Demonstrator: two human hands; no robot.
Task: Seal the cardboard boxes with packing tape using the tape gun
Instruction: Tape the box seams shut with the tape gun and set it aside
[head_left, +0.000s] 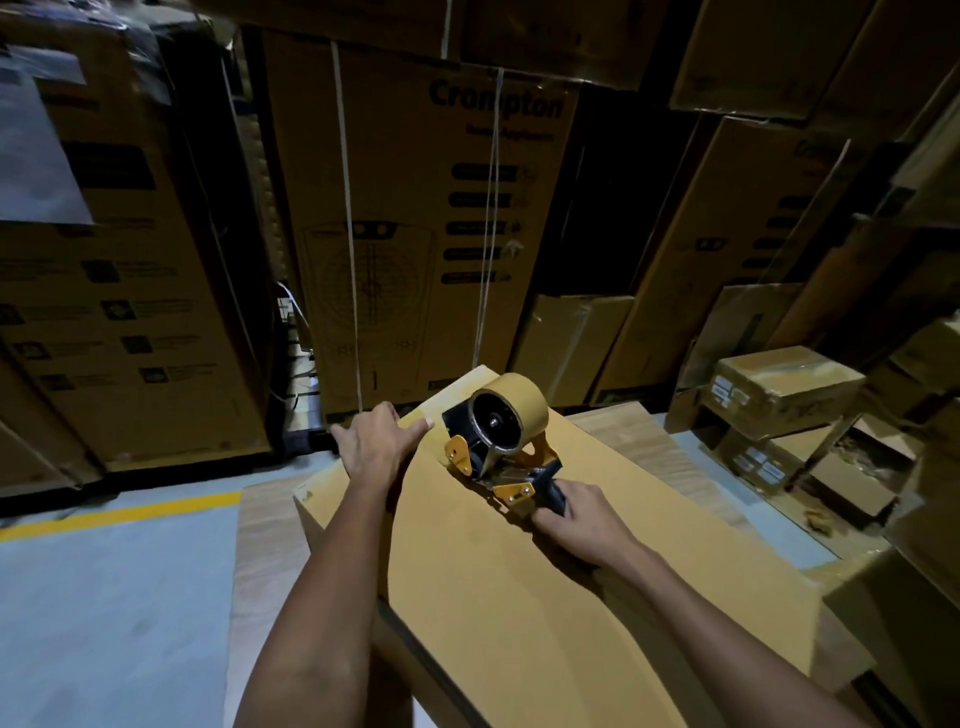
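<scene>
A long brown cardboard box (519, 587) lies in front of me on a wooden table (639, 436). A black and yellow tape gun (501, 441) with a roll of brown tape (511, 410) rests on the box top near its far end. My right hand (576, 519) grips the gun's black handle. My left hand (379, 441) lies on the far left corner of the box, thumb stretched toward the gun, fingers reaching over the edge.
Tall printed cartons (415, 228) strapped with white bands stand close behind the table, and more (104, 270) on the left. Smaller taped boxes (779, 389) are stacked at the right. A grey floor with a yellow line (119, 514) is at lower left.
</scene>
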